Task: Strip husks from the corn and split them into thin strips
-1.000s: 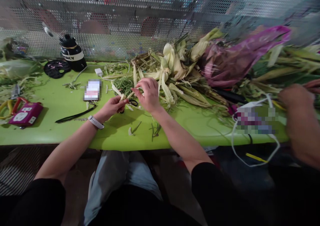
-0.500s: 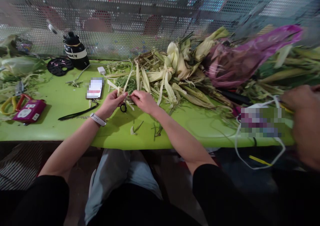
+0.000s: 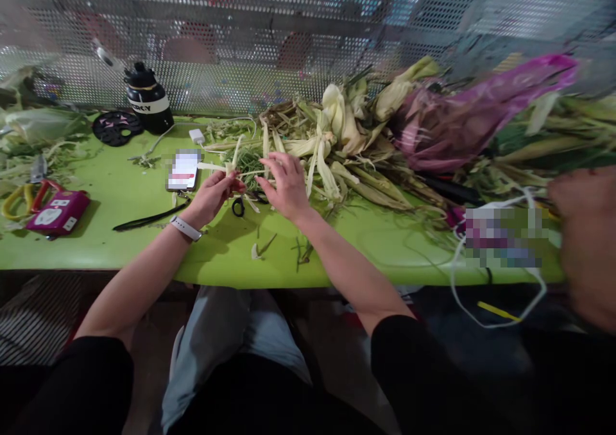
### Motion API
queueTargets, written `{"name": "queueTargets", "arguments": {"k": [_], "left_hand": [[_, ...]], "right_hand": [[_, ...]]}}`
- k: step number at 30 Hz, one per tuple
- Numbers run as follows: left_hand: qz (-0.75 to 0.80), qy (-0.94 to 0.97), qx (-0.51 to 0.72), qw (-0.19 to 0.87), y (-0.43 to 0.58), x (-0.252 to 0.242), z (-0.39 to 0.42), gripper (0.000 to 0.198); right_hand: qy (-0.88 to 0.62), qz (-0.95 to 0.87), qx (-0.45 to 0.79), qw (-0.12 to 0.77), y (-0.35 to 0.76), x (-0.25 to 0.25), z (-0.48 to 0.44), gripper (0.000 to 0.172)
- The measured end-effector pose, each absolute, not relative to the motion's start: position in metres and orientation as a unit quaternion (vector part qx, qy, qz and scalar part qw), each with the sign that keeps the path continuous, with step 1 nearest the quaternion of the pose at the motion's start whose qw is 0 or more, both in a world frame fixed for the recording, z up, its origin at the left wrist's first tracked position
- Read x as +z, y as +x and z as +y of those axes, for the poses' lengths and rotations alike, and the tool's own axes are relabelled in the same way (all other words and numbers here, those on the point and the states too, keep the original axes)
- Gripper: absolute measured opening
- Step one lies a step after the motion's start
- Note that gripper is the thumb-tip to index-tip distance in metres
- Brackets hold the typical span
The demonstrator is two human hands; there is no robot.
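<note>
Corn-husk strips [image 3: 235, 161], crossed: above the bench [image 3: 144, 246], pinched in the left hand [image 3: 212, 194]; ends loose, apparently unfinished. Right hand [image 3: 289, 188]: thumb and fingers parted around one strip's end, contact cannot be told. Corn husks [image 3: 334, 133]: large heap beyond, seemingly unworked.

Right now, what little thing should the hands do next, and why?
I'd probably close the right hand gently on the pale strip. The left hand is pinching the husk, and the strip sticks out toward the right hand, whose thumb and finger look parted.
</note>
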State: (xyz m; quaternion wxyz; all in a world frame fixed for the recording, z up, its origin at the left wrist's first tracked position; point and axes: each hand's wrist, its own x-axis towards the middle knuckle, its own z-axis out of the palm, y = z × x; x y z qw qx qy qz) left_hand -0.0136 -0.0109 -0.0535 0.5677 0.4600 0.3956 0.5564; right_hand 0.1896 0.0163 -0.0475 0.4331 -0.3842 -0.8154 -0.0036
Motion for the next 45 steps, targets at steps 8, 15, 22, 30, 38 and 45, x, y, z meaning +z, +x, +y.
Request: {"name": "queueTargets", "arguments": {"k": [8, 15, 22, 30, 38, 45], "left_hand": [[0.339, 0.489, 0.575, 0.561, -0.001, -0.052, -0.017, 0.024], [0.368, 0.48, 0.554, 0.572, 0.002, -0.047, -0.021, 0.037], [0.386, 0.479, 0.572, 0.543, -0.009, -0.044, -0.015, 0.027], [0.378, 0.441, 0.598, 0.552, -0.012, -0.036, -0.018, 0.018], [0.436, 0.464, 0.539, 0.551, -0.013, -0.036, -0.019, 0.012], [0.423, 0.514, 0.482, 0.569, -0.002, -0.038, -0.025, 0.026]], "right_hand": [[-0.369, -0.794, 0.33, 0.354, 0.163, -0.055, -0.009, 0.043], [-0.33, -0.747, 0.48, 0.319, 0.166, -0.059, 0.003, 0.043], [-0.304, -0.688, 0.603, 0.266, 0.168, -0.046, -0.003, 0.037], [-0.254, -0.731, 0.608, 0.177, 0.169, -0.044, -0.01, 0.043], [-0.369, -0.765, 0.394, 0.35, 0.182, -0.027, -0.012, 0.039], [-0.419, -0.698, 0.404, 0.417, 0.183, -0.037, 0.01, 0.054]]}}
